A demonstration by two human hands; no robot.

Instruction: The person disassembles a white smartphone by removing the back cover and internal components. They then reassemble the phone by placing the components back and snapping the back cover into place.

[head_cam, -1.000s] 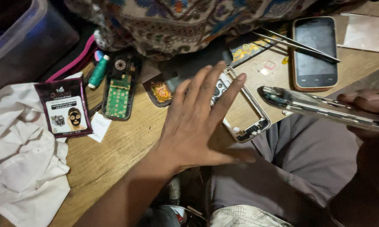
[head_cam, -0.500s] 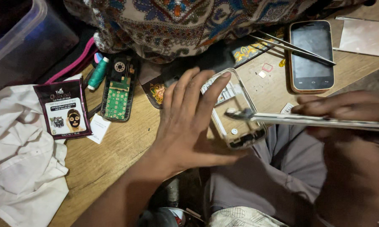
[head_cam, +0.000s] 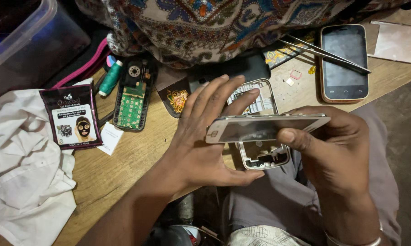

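Right hand gripping a white phone front — left hand spread flat on a phone frame beneath. Clear bin far left — contents too dark.

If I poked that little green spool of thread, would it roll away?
Probably yes: the green spool lies on its side and looks round, so a poke across it could roll it. It seems small and light. The opened phone beside it might stop it soon.
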